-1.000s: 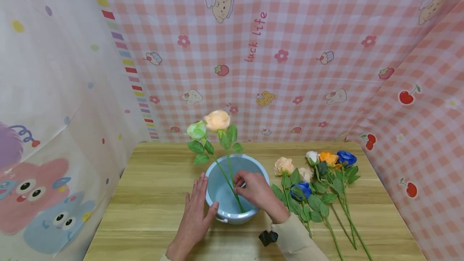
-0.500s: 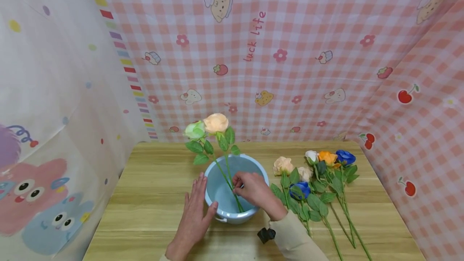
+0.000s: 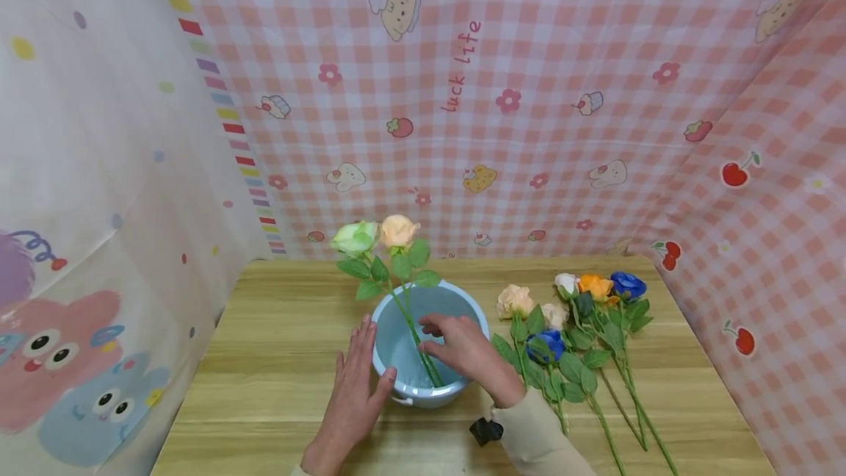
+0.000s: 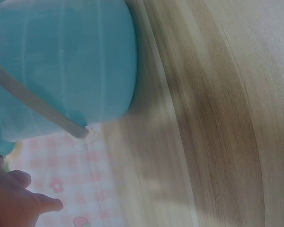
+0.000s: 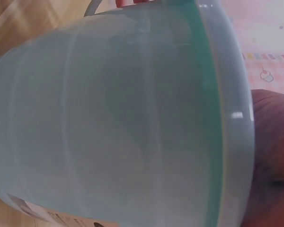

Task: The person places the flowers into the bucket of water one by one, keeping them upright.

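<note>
A light blue bucket (image 3: 456, 303) stands on the wooden table. Two artificial roses lean in it, a pale green rose (image 3: 355, 238) and a peach rose (image 3: 399, 231), their stems crossing inside. My left hand (image 3: 357, 388) rests straight-fingered against the bucket's left side. Over the bucket's opening my right hand (image 3: 465, 347) has thumb and fingers parted beside the stems, holding nothing visible. In the left wrist view, the bucket wall (image 4: 66, 61) and handle show above part of my left hand (image 4: 12, 198). The bucket hides most of my right hand (image 5: 274, 156) in the right wrist view.
On the right lie several more roses, among them a peach rose (image 3: 515, 303), an orange rose (image 3: 596, 287) and a blue rose (image 3: 546, 346). A small black object (image 3: 486, 431) is by the right sleeve (image 3: 542, 435). Checked cloth (image 3: 502, 138) hangs behind the table.
My right thumb and fingers have parted from the pinched stem. The peach rose has sunk slightly and turned, its stem now closer to the green rose's. My left hand has stayed put.
</note>
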Action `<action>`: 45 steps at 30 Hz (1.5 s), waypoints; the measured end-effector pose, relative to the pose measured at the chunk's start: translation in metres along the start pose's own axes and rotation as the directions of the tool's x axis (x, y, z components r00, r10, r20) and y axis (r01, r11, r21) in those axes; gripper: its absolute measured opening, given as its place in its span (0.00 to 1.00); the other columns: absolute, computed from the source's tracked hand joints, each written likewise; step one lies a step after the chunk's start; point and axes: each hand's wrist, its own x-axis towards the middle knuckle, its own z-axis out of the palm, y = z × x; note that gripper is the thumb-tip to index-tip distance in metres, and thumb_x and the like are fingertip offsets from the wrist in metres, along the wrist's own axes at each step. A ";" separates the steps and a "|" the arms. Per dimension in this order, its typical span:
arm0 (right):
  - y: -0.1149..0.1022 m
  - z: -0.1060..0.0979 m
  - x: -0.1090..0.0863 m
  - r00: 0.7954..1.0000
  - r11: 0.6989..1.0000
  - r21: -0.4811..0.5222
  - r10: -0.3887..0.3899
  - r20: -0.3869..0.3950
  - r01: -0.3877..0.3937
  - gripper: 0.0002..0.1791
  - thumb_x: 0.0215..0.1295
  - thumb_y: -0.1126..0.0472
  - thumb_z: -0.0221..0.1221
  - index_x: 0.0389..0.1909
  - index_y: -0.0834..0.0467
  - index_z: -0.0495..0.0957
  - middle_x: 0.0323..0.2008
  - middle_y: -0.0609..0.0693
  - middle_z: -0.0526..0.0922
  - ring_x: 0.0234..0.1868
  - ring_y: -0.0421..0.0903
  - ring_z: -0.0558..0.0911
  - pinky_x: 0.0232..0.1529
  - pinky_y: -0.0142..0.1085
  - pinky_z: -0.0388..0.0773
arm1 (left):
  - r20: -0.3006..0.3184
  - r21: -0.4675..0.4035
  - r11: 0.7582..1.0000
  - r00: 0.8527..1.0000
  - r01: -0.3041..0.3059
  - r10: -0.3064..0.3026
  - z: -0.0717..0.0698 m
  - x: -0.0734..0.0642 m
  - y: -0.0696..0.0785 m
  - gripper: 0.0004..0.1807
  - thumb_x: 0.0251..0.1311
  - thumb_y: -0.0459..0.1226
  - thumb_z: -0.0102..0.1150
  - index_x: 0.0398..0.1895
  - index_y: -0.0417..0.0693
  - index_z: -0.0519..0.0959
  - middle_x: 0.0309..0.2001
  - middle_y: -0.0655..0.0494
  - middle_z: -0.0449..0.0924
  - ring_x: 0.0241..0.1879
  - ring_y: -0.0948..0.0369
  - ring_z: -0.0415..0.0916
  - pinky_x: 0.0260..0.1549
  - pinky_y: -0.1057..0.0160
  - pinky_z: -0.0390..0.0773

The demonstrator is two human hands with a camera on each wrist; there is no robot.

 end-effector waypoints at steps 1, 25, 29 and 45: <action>0.000 0.000 -0.001 1.000 1.000 -0.002 -0.009 -0.013 0.008 0.21 0.69 0.58 0.68 0.60 0.61 0.82 0.53 0.55 0.88 0.54 0.53 0.86 0.55 0.49 0.83 | 0.000 -0.002 1.000 1.000 0.000 0.000 0.000 0.000 0.000 0.42 0.74 0.49 0.52 0.85 0.50 0.48 0.84 0.52 0.43 0.80 0.41 0.46 0.67 0.21 0.51; 0.032 -0.018 -0.069 0.844 0.969 0.194 -0.024 -0.535 0.150 0.15 0.74 0.61 0.63 0.58 0.60 0.83 0.56 0.50 0.87 0.58 0.52 0.84 0.57 0.53 0.82 | 0.011 -0.003 1.000 1.000 0.010 -0.010 0.000 0.000 0.000 0.43 0.74 0.49 0.52 0.85 0.50 0.46 0.84 0.49 0.43 0.80 0.40 0.44 0.68 0.23 0.48; 0.045 -0.021 -0.082 0.837 0.959 0.256 0.038 -0.546 0.123 0.15 0.75 0.62 0.60 0.58 0.60 0.83 0.56 0.51 0.87 0.57 0.52 0.85 0.56 0.47 0.84 | 0.010 -0.003 1.000 1.000 0.004 -0.004 0.000 0.001 0.000 0.43 0.74 0.48 0.52 0.85 0.50 0.46 0.84 0.51 0.42 0.80 0.40 0.45 0.68 0.22 0.48; 0.095 -0.015 -0.115 0.861 0.823 0.562 0.341 -0.377 -0.080 0.22 0.83 0.54 0.50 0.63 0.66 0.78 0.60 0.63 0.82 0.58 0.42 0.81 0.57 0.26 0.77 | 0.005 -0.009 1.000 1.000 0.007 -0.007 0.001 0.001 0.001 0.43 0.73 0.48 0.53 0.85 0.50 0.47 0.84 0.51 0.43 0.79 0.38 0.46 0.68 0.21 0.49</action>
